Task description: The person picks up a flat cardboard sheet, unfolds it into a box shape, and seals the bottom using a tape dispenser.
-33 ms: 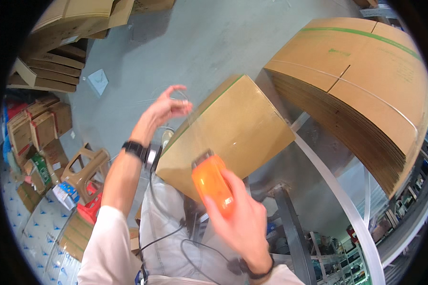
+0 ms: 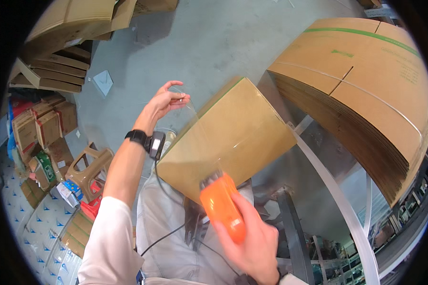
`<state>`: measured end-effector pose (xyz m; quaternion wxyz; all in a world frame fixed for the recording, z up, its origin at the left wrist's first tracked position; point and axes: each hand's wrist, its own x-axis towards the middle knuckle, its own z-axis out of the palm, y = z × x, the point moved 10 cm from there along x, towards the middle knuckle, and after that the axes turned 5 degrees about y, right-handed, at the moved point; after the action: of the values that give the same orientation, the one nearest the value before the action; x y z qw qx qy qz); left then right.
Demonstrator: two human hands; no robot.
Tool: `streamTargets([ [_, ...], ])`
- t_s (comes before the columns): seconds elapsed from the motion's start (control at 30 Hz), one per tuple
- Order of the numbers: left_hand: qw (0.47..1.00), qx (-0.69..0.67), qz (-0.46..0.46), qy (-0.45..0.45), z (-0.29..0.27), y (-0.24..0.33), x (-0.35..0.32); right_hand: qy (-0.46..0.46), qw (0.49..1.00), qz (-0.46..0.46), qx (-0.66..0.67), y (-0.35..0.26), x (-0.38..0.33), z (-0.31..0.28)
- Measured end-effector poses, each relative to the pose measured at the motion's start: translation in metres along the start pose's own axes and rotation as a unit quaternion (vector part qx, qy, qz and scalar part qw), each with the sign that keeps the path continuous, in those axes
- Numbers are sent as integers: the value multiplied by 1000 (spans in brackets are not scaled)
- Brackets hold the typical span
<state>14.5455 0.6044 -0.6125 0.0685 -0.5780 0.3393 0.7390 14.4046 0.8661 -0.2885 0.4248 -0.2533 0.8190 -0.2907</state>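
Nothing has moved since the earlier picture. The hands, the box and the tape are all in the same spots.

The right hand is wrapped tight around an orange tape dispenser. The dispenser's front end sits at the near edge of a brown cardboard box. A strip of clear tape runs from the dispenser up over the top of the box to the left hand. That hand is lifted up past the far corner of the box. Its fingers are curled and seem to pinch the end of the tape. It is hard to see the tape well because it is see-through. A black watch is on the left wrist, with a small black gadget strapped just beside it.

The box is tilted and rests above the person's lap, in front of the light trousers. A black cable hangs across the trousers.

To the right is a big stack of flat cardboard sheets, tied with thin straps. It lies on a metal table. A white strap curves down in front of it.

On the grey floor to the left are a brown plastic stool, more folded cardboard and small colourful boxes. Nothing blocks the box top.
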Motion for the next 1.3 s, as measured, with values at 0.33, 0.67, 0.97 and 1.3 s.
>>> streamTargets([
  [0.33, 996, -84, -16, 21, 9, -30, 102, 26, 998, 31, -44, 48, 63, -11],
  [0.67, 976, -206, -48, -57, 13, -61, 169, 3, 991, 100, -86, 21, 102, 58],
  [0.97, 976, -162, -62, -133, 62, -80, 180, 40, 978, 162, -127, 25, 96, 39],
  [1.3, 988, -106, -3, -116, 91, -117, 188, 28, 976, 171, -136, 52, 90, 30],
])
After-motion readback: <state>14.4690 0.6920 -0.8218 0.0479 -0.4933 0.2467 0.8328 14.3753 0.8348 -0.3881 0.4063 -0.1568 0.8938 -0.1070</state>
